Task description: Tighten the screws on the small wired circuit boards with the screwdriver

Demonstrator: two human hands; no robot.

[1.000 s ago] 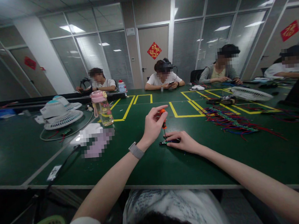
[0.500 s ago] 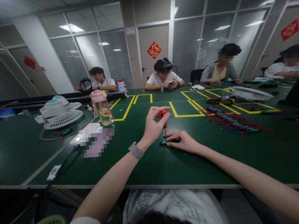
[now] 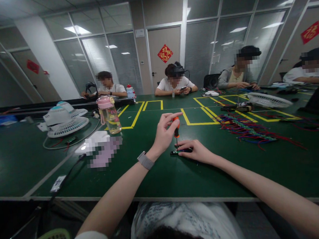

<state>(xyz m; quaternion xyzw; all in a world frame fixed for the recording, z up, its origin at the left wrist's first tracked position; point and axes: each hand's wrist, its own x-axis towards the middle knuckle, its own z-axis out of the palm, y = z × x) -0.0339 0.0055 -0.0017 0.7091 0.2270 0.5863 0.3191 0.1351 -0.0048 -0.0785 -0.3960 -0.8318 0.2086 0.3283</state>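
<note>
Upright in my left hand (image 3: 164, 131) is a screwdriver (image 3: 176, 130) with an orange and black handle, gripped between thumb and fingers, the index finger reaching over its top. Its thin shaft points straight down at a small dark part with a green circuit board (image 3: 174, 152) on the table. My right hand (image 3: 199, 151) presses that board part down with its fingers closed about it, hiding much of it. Whether the tip sits in a screw is too small to tell.
Wired circuit boards (image 3: 248, 129) lie to the right on the green table (image 3: 159, 182). At the left stand a pink-lidded bottle (image 3: 110, 116) and white fans (image 3: 67, 123); a white power strip (image 3: 58, 183) with a black cable lies nearer. Several people sit across the table.
The fingers of my left hand have shifted slightly around the screwdriver handle. My right hand and the board part stay in place.
</note>
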